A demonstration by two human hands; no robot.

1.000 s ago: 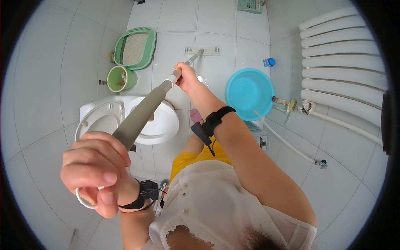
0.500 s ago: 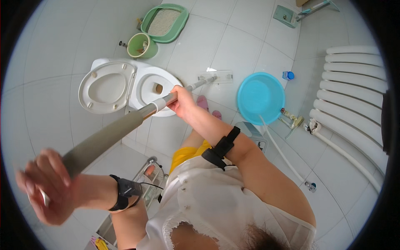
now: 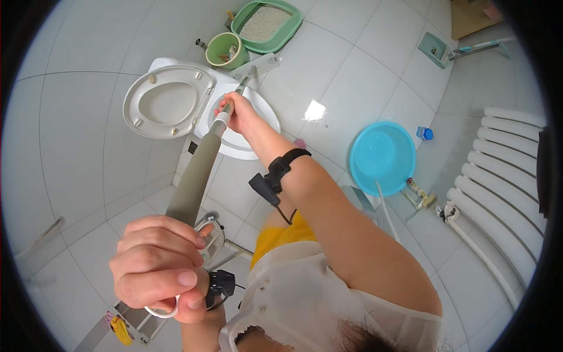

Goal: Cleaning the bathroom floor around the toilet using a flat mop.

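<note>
A long flat mop [image 3: 196, 173], with a thick grey grip and a thin metal pole, slants from near me toward the toilet. My left hand [image 3: 157, 264] is closed round the top end of its grip, where a white ring [image 3: 161, 312] pokes out below the fingers. Farther down, my right hand [image 3: 237, 112] wraps the metal pole just beyond a white collar. The flat, pale mop head [image 3: 256, 66] lies by the toilet's far side, next to the green bin [image 3: 226, 51]. The white toilet [image 3: 268, 120] has its lid raised, and the pole and right hand partly hide its bowl.
A green litter tray [image 3: 293, 32] stands behind the bin. To the right are a blue basin [image 3: 353, 157] with a hose, a blue-capped bottle [image 3: 425, 134] and a white radiator [image 3: 495, 182]. A dustpan [image 3: 434, 50] sits far right. Wet tile [image 3: 315, 111] shines mid-floor.
The mop head has swung left, from the open floor to beside the bin. My left hand has moved right and closed round the grip's end. The right hand has moved slightly up and left.
</note>
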